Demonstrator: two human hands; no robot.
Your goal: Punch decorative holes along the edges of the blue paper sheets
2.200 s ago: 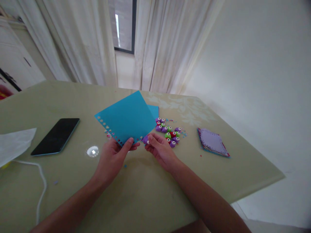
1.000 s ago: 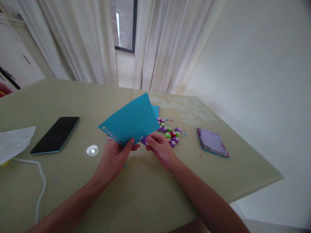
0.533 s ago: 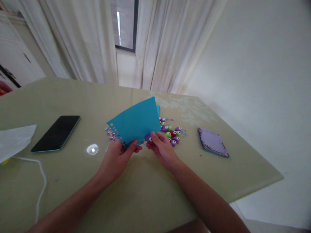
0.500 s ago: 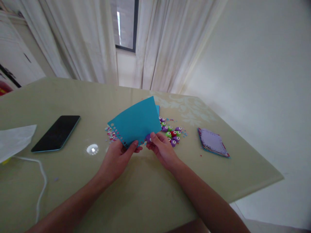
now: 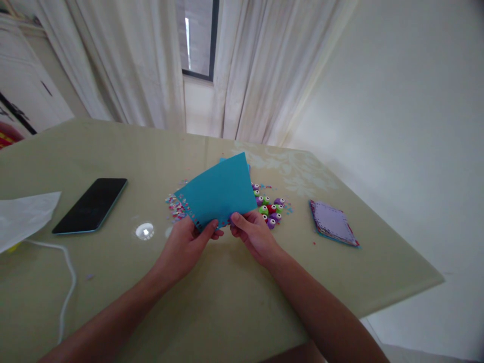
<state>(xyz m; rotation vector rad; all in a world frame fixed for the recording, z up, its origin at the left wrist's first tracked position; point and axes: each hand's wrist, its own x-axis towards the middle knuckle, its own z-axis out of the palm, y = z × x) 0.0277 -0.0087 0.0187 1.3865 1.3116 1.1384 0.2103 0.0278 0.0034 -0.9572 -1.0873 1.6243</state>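
Note:
A sheet of blue paper (image 5: 221, 189) is held up and tilted above the table, with small cut-out holes along its left and lower edges. My left hand (image 5: 189, 242) pinches its lower edge, thumb in front. My right hand (image 5: 253, 234) is closed at the lower right edge on a small purple craft punch (image 5: 231, 220), mostly covered by the thumb and fingers. Behind the sheet, to the right, lie several purple, green and red craft punches (image 5: 271, 207) with round white tops. Colourful paper bits (image 5: 177, 207) are scattered by the sheet's left corner.
On the right lies a stack of small paper sheets (image 5: 335, 222) with punched edges, lilac on top. A black tablet (image 5: 91, 205), a white sheet (image 5: 26, 217) and a white cable (image 5: 71, 275) are on the left. More blue paper (image 5: 248, 167) shows behind the held sheet.
The thumb of my right hand has come down over the purple punch, so less of it shows. The view has shifted slightly, and the blue sheet sits a little further right.

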